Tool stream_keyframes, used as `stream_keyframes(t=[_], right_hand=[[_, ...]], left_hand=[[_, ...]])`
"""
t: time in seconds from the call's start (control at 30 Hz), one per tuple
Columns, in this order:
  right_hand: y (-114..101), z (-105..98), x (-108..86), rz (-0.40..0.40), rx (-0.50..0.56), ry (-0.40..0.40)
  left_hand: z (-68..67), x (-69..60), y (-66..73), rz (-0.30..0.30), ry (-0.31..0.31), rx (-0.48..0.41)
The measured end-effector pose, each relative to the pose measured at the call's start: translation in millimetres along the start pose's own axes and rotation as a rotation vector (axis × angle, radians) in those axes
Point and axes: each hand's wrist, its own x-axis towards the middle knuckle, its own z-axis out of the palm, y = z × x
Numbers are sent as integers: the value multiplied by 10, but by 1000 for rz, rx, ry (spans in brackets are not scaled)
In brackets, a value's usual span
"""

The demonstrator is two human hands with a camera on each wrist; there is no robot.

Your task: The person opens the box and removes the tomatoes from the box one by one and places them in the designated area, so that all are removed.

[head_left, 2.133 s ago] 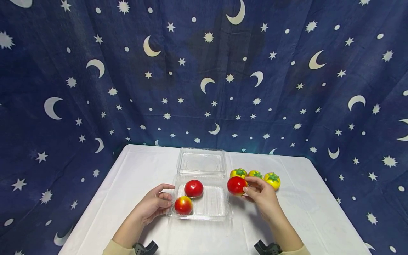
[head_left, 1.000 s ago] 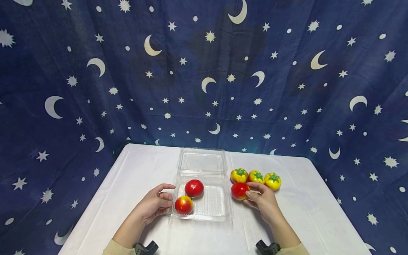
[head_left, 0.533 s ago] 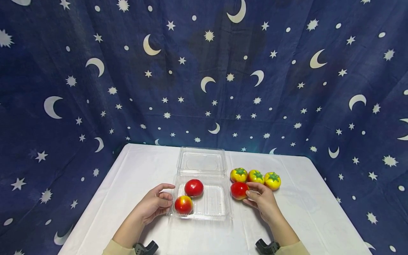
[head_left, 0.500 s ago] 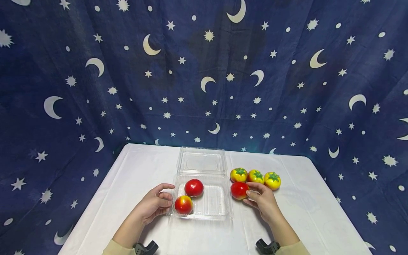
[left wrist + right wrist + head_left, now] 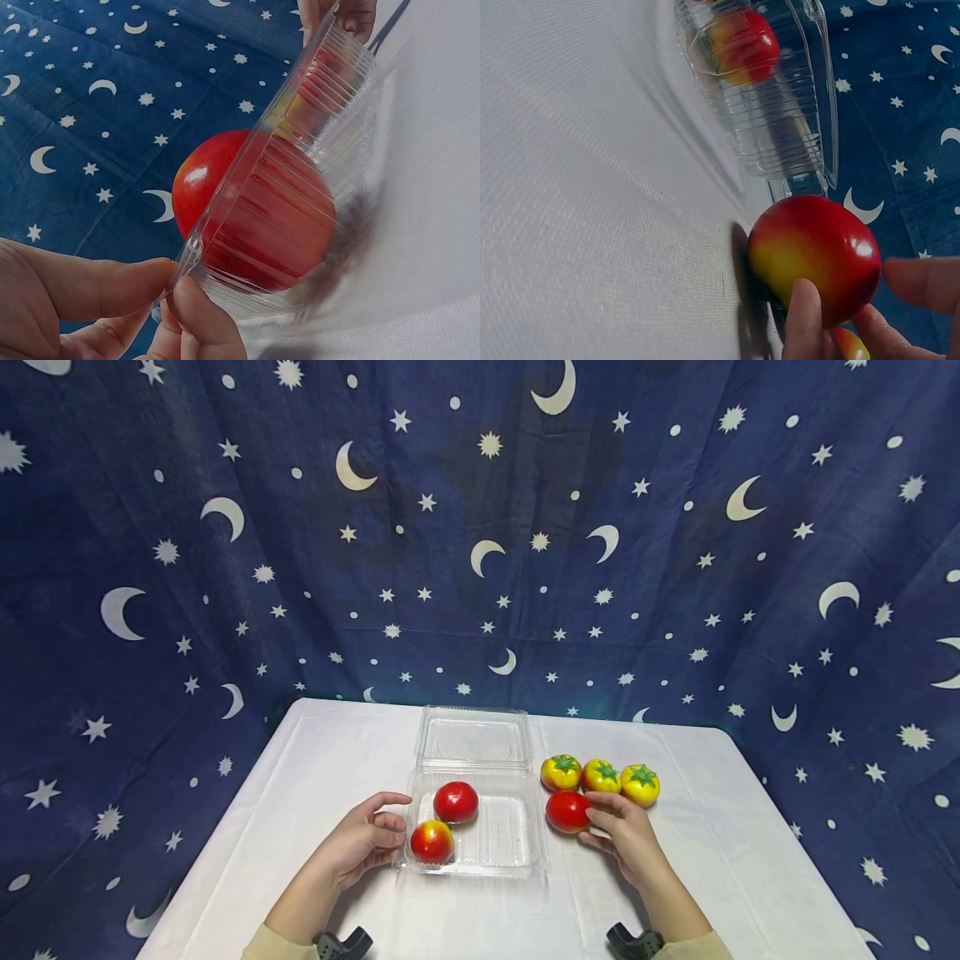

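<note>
My left hand (image 5: pixel 363 842) pinches the left rim of a clear plastic clamshell box (image 5: pixel 510 835), its lid (image 5: pixel 474 735) folded back. Inside the box sit two red toy tomatoes, a plain red one (image 5: pixel 456 802) and a red-and-yellow one (image 5: pixel 432 842) nearer me. To the right of the box another red tomato (image 5: pixel 567 812) rests on the table with its green leaves turned down. My right hand (image 5: pixel 628 837) is close around its right side. In the right wrist view the thumb (image 5: pixel 804 319) overlaps that tomato (image 5: pixel 814 251), and a blurred finger (image 5: pixel 922 281) stands slightly off it.
Three yellow tomatoes with green leaves, left (image 5: pixel 561 772), middle (image 5: pixel 601 776) and right (image 5: pixel 640 786), stand in a row just behind the red one. A white cloth (image 5: pixel 360 743) covers the table. A blue curtain (image 5: pixel 450 568) with moons and stars hangs behind.
The right hand has lowered the red tomato from beside the box to the table in front of the yellow ones. Its fingers have now loosened and drawn slightly right. The left hand has stayed put.
</note>
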Motion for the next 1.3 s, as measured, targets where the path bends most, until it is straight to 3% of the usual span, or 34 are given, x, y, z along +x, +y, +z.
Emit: stream_keyframes(t=[0.67,1.3], right_hand=[[7,76,55,-10,-20,19],[-24,-51,62,-19,-15,40]], left_hand=[[-6,19,0,2,17,9],[-10,25,-5,-2,13,4]])
